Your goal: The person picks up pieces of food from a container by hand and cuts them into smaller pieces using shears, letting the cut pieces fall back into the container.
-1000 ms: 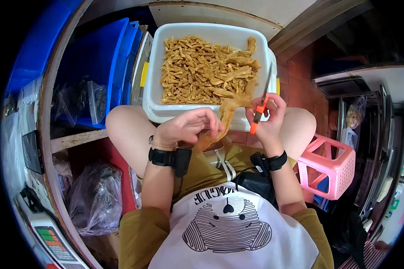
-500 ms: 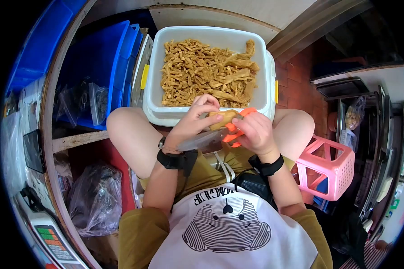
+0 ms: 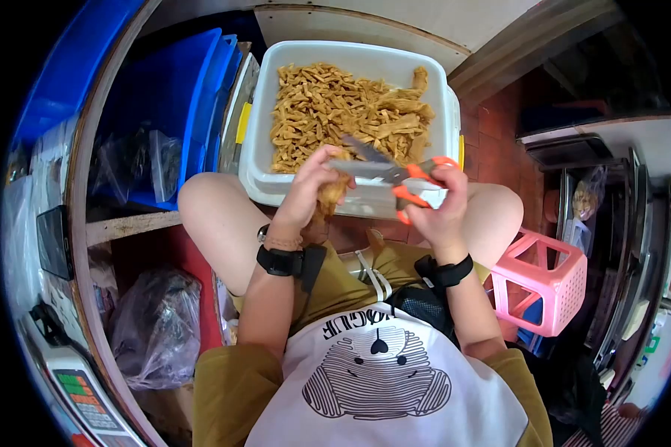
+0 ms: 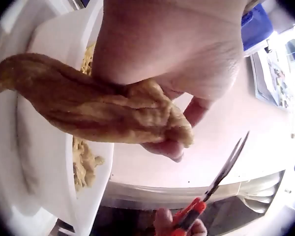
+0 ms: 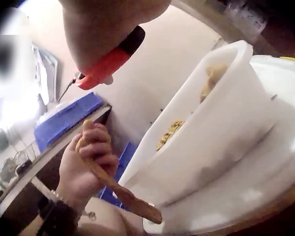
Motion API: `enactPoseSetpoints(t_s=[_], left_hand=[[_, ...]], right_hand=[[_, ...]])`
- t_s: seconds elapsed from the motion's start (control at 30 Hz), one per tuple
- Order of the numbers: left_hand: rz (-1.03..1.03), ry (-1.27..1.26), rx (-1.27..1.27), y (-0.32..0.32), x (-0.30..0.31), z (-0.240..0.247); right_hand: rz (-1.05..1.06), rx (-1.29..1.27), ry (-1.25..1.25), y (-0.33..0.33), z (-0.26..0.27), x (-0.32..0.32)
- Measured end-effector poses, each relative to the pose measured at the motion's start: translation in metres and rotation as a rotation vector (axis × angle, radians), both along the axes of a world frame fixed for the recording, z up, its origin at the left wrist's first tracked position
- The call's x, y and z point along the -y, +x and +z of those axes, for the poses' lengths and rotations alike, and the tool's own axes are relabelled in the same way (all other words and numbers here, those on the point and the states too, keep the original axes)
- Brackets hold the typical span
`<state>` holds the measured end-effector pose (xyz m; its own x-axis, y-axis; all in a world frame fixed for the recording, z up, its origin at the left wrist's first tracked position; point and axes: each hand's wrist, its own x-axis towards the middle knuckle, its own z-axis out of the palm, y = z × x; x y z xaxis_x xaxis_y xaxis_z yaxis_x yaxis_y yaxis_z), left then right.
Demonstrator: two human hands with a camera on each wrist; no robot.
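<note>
My left hand point(image 3: 306, 195) holds a long, wrinkled golden-brown food strip point(image 4: 98, 113), its lower length hanging below the fingers. The right hand point(image 3: 446, 212) grips orange-handled scissors point(image 3: 401, 176), fingers at the handle loops. Their blades are parted and point left, overlapping the left fingers in the head view. From the left wrist, the scissors stand apart from the strip's upper end. Just beyond both hands is a white tub point(image 3: 259, 123), holding many short cut pieces point(image 3: 313, 104) and several longer uncut strips point(image 3: 406, 112) at its right side.
Blue bins point(image 3: 179, 97) stand on the left, over a shelf edge point(image 3: 130, 229). A plastic bag point(image 3: 156, 328) lies below it, and a scale point(image 3: 89, 395) sits at the lower left. At the right is a pink stool point(image 3: 548, 287).
The strip first hung stretched from the tub between my hands, then was gathered in the left hand. Since then the scissors have swung up, their blades have parted, and the right hand has moved slightly right.
</note>
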<state>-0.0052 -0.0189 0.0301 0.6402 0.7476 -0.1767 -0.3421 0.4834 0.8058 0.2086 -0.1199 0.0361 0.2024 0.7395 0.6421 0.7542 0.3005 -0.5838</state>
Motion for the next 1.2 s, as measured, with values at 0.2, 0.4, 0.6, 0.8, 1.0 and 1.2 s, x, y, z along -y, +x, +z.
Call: enactPoseSetpoints(t_s=[0.2, 0.4, 0.6, 0.8, 1.0, 1.2], left_hand=[[0.100, 0.044, -0.138, -0.004, -0.002, 0.001], [0.151, 0.096, -0.163, -0.002, -0.002, -0.009], [0.112, 0.032, -0.033, -0.007, -0.004, -0.008], [0.076, 0.138, -0.082, -0.009, -0.010, -0.014], [-0.006, 0.155, -0.186, -0.017, -0.012, -0.012], [-0.054, 0.195, -0.320, -0.015, -0.010, -0.004]], right_hand=[[-0.063, -0.229, -0.173, 0.014, -0.011, 0.002], [0.115, -0.370, -0.525, -0.004, -0.001, 0.000], [0.305, -0.285, -0.715, -0.013, 0.004, -0.001], [0.303, -0.197, -0.737, -0.012, 0.008, 0.000], [0.375, -0.220, -0.837, -0.016, 0.017, 0.002], [0.368, -0.156, -0.960, -0.022, 0.031, 0.003]])
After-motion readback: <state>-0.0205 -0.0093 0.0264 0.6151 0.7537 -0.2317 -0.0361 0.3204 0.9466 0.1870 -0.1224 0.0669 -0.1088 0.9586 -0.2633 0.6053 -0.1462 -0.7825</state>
